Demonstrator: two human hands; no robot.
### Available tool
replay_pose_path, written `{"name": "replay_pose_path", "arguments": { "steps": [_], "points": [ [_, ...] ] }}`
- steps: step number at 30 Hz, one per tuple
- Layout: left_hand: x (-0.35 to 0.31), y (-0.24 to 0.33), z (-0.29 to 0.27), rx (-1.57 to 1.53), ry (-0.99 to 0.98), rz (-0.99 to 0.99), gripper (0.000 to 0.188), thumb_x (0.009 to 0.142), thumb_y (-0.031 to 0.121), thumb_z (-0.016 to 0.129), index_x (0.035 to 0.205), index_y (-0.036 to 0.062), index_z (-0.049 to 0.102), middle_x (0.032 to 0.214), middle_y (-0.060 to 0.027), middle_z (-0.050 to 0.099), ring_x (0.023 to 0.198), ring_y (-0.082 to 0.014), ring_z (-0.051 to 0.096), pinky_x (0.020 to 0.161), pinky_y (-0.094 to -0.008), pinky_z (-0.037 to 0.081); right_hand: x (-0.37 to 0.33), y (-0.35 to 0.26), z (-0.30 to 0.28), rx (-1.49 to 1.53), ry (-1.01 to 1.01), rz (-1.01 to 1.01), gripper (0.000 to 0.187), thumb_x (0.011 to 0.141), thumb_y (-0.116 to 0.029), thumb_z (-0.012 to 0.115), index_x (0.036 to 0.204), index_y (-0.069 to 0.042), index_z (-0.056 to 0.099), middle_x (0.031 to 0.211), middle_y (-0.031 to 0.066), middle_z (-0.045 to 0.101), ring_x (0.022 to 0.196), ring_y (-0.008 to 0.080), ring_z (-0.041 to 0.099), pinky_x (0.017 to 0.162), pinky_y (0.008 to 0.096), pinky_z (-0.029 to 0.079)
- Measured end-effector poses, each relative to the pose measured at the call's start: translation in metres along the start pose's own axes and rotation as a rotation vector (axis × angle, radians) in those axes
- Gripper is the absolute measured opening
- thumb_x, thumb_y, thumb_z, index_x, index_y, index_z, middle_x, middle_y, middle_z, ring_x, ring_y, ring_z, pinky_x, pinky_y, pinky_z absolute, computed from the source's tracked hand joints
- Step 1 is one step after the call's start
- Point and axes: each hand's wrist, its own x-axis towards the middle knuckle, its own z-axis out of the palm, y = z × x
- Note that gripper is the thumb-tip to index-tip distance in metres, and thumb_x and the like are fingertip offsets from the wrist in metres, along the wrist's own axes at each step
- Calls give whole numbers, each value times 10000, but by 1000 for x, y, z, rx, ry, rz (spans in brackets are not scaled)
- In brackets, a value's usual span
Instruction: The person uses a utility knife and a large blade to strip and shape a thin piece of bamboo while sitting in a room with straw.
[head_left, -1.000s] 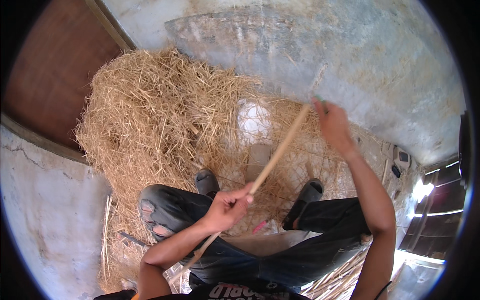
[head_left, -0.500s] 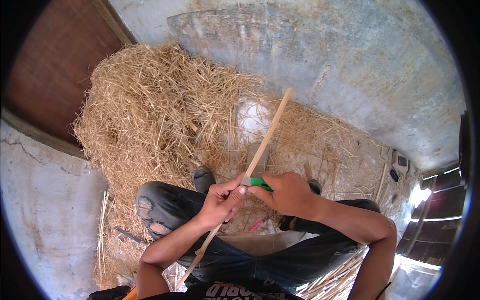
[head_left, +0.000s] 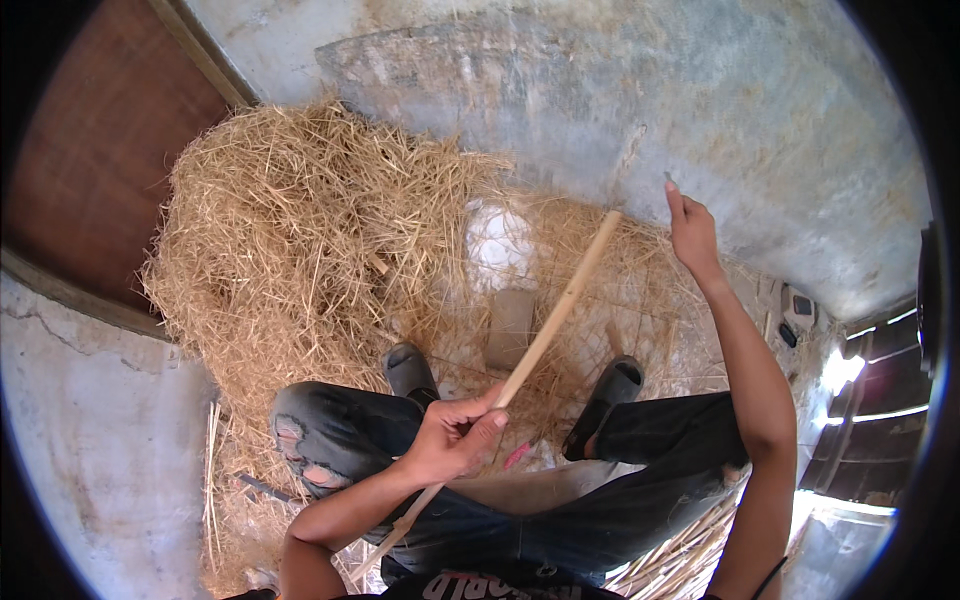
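My left hand [head_left: 450, 442] is closed around a long, pale wooden stick [head_left: 556, 312], which slants from beside my lap up and away to the right. Its upper end points toward the wall, with a knot lower down near my leg. Out beyond that end, my right hand [head_left: 693, 235] is raised on a stretched arm, apart from the stick. It is closed on a knife [head_left: 669, 178]; only a small grey tip shows past the fingers, and the green handle is hidden in my grip.
A large straw heap [head_left: 290, 230] lies at the left against the wall [head_left: 560, 90]. A flat brownish block [head_left: 511, 330] sits between my feet. Near my lap are a pink object [head_left: 518, 455] and several cut sticks [head_left: 680, 555]. A small device [head_left: 798, 306] rests at the far right.
My right hand with the knife has left the stick and swung far up and to the right. The stick has turned in my left hand, showing a rounder side, and moved slightly right.
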Motion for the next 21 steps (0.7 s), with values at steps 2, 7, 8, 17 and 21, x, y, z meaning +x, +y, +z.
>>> {"name": "replay_pose_path", "arguments": {
  "steps": [2,7,8,17,21],
  "points": [
    [1,4,-4,-32,79,-94,451,1011,93,627,1452,87,533,717,81,520,601,-3,417,514,-200,350,-6,-13,-5,54,17,-81,603,1057,-495,445,867,42,642,623,150,542,563,222,499,581,416,416],
    [7,6,-12,-68,132,-101,457,1016,107,619,1463,106,524,695,60,533,557,-16,443,482,-203,359,-92,-81,17,90,-303,-299,480,1028,-460,518,1078,-17,696,594,151,565,521,266,535,550,436,429],
    [7,5,-12,-63,148,-96,456,1017,114,619,1463,106,524,690,60,529,557,-15,444,478,-203,358,-110,-93,21,112,-429,-360,449,1017,-448,539,1106,-35,692,598,163,587,517,293,566,544,448,444],
    [13,8,-7,-21,226,-215,470,1016,144,627,1468,88,513,708,62,510,574,-19,449,494,-208,385,-176,-114,48,8,-617,-704,371,993,-414,589,891,-58,605,624,180,616,583,400,634,532,499,482],
    [9,4,-8,-4,227,-241,465,1016,141,626,1463,76,517,713,63,508,578,-19,447,502,-209,392,-132,-102,56,19,-493,-563,411,1009,-436,558,884,-48,615,631,180,617,557,401,617,526,492,471]
  ]
}}
